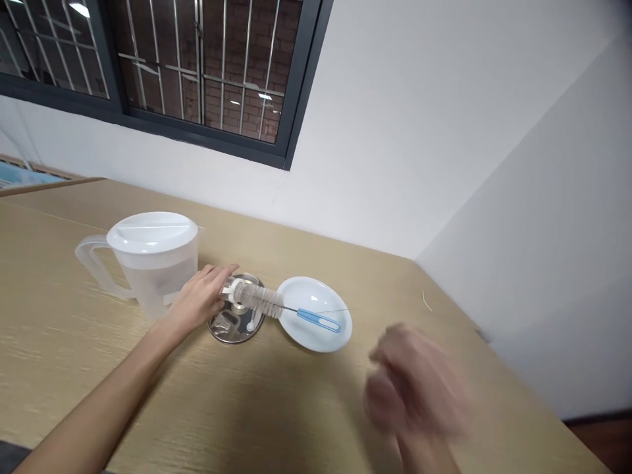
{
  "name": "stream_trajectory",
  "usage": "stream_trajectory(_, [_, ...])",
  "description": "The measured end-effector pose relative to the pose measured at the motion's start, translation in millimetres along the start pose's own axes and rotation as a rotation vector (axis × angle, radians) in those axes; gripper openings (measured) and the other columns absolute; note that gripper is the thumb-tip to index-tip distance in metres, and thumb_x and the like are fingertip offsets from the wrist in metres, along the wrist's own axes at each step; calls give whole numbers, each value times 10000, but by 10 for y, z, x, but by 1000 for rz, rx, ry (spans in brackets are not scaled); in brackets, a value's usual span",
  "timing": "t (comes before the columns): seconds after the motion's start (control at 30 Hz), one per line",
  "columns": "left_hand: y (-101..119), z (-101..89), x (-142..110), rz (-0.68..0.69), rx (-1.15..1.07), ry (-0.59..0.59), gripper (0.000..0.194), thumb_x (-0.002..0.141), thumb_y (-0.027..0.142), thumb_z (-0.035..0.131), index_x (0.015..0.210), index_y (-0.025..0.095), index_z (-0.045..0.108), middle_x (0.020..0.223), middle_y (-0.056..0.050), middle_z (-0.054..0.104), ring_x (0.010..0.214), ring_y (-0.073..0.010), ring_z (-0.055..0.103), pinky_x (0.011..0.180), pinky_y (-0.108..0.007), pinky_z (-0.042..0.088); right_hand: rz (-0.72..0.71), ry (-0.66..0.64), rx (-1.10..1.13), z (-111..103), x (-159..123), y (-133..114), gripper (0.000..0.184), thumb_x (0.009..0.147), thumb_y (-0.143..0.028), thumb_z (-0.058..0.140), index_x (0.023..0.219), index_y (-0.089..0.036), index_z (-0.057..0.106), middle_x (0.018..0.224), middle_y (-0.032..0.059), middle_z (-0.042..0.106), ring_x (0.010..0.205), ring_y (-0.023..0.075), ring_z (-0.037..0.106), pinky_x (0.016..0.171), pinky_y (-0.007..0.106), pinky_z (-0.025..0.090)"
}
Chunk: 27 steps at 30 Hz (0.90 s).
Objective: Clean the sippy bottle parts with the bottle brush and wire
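My left hand [205,289] is closed around a small clear container with a white rim [234,290], mostly hidden by the fingers. From that rim a bottle brush sticks out to the right, its pale bristles [261,299] exposed and its blue loop handle [318,320] over a white bowl [296,339]. Under the left hand lies a round shiny metal tray [232,336] with a small white piece [251,326] and other small clear items. My right hand [415,382] is raised over the table to the right of the bowl, smeared by motion; whether it holds anything cannot be seen.
A translucent lidded pitcher [158,263] stands beside my left hand, its handle to the left. The wooden table [296,408] meets a white wall [395,131] at the back. A thin pale strand [426,301] lies at the right, and a barred window [197,72] is above.
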<state>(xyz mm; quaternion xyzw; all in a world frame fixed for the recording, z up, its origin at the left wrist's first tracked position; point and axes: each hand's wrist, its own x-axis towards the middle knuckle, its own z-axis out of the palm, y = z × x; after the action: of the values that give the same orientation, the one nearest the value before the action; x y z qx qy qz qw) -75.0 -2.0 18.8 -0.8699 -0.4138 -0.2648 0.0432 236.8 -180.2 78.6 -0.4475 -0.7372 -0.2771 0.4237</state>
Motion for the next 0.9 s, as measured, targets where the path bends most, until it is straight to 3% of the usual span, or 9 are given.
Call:
stream_trajectory(0.07, [-31, 25, -1, -7, -25, 15, 721, 730, 46, 510, 1417, 227, 385, 1188, -89, 641, 1086, -286, 545, 918, -412, 462, -113, 184, -10, 247, 78, 286, 303, 957, -413, 460, 739, -207, 506, 571, -11, 438, 494, 125, 427, 475, 284, 310])
stream_trajectory(0.13, [-46, 41, -2, -6, -55, 20, 739, 722, 49, 513, 1422, 244, 379, 1187, -79, 643, 1090, -282, 548, 920, -413, 463, -125, 146, -47, 444, 58, 474, 286, 928, -416, 480, 732, -209, 475, 575, -18, 423, 485, 114, 377, 475, 277, 271])
stream_trajectory(0.23, [-19, 35, -4, -2, -81, 15, 745, 720, 52, 517, 1423, 253, 374, 1186, -68, 644, 1089, -273, 550, 915, -402, 468, -128, 69, -33, 594, -81, 555, 295, 913, -451, 477, 747, -208, 468, 592, -10, 434, 507, 122, 383, 486, 272, 279])
stream_trajectory(0.43, [115, -35, 2, -8, -93, -57, 708, 744, 72, 520, 1418, 243, 391, 1191, -82, 635, 1108, -281, 544, 898, -399, 480, -194, 58, 13, 620, -244, 480, 335, 927, -507, 460, 827, -191, 510, 622, 20, 509, 549, 148, 474, 524, 278, 340])
stream_trajectory(0.57, [141, -42, 7, 21, -125, -87, 721, 721, 54, 506, 1405, 261, 414, 1316, -72, 589, 1156, -274, 538, 949, -404, 465, -256, 40, 15, 625, -293, 500, 372, 932, -524, 475, 966, -163, 559, 706, 58, 598, 605, 165, 555, 546, 273, 392])
stream_trajectory(0.77, [100, -16, 3, 23, -117, -103, 729, 729, 70, 511, 1424, 258, 394, 1237, -73, 619, 1126, -272, 548, 934, -399, 469, -277, 22, -27, 611, -337, 496, 405, 951, -562, 462, 837, -186, 560, 695, 43, 624, 571, 129, 520, 554, 258, 397])
stream_trajectory(0.9, [85, -39, 1, 10, -128, -111, 738, 732, 85, 533, 1430, 274, 384, 1257, -64, 606, 1140, -271, 527, 905, -377, 479, -290, 17, -11, 626, -355, 509, 391, 975, -531, 440, 863, -179, 567, 699, 49, 621, 590, 135, 537, 562, 261, 394])
